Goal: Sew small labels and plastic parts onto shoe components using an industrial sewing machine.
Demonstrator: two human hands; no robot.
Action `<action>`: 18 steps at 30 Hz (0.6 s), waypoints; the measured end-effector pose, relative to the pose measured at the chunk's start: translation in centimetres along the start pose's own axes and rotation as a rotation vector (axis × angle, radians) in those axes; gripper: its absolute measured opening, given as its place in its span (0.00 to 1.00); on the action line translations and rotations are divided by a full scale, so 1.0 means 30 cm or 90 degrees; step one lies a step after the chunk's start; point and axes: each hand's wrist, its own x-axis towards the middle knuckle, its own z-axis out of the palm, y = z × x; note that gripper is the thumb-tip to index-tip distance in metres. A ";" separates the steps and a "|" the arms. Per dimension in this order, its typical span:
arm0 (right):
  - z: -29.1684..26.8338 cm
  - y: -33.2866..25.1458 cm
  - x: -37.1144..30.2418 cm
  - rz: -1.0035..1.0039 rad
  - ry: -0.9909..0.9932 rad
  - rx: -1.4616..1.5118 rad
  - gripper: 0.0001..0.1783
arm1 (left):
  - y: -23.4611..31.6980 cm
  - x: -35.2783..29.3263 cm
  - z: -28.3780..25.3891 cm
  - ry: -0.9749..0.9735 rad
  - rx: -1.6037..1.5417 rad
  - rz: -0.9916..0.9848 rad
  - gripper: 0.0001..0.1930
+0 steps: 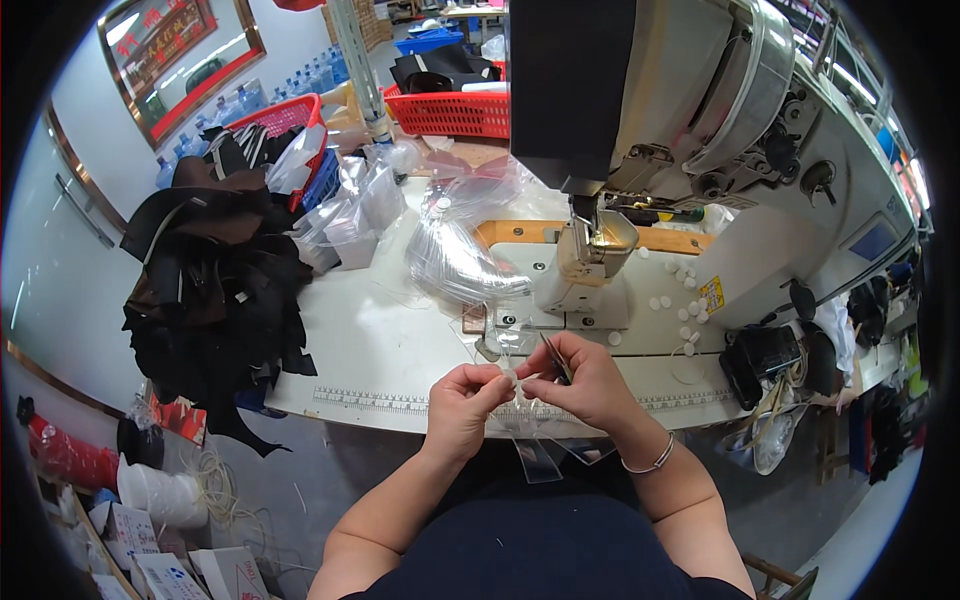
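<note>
Centrally, a white work table is occupied, with a measuring scale set along its near edge. A large sewing machine is mounted at its right half. At the far left, a heap of dark pieces is draped over the table's side. Beyond the table, a red basket is loaded with dark material. Clear plastic sheets are piled just left of the machine's post.

At the near edge, in front of the post, a clear plastic piece is held, its lower strips hung past the edge. It is pinched between thumb and fingers of the left hand. By the right hand, curled beside it, a dark pointed tool is gripped; whether the plastic is also pinched there cannot be told. Small white discs are scattered right of the post.
</note>
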 end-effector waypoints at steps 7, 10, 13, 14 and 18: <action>-0.001 0.001 -0.001 -0.003 -0.007 -0.012 0.11 | -0.016 -0.002 -0.005 0.001 0.001 0.022 0.05; 0.001 0.001 -0.002 -0.001 -0.006 -0.016 0.11 | -0.020 -0.002 -0.004 -0.005 -0.022 0.033 0.07; 0.002 0.003 -0.003 0.002 -0.005 -0.009 0.11 | -0.014 -0.005 0.013 0.005 -0.033 0.042 0.10; 0.003 0.004 -0.003 0.002 -0.004 -0.006 0.11 | -0.012 -0.006 0.015 0.012 -0.035 0.049 0.11; 0.004 0.006 -0.001 -0.006 -0.011 -0.025 0.11 | -0.014 -0.007 0.001 0.009 -0.011 0.047 0.11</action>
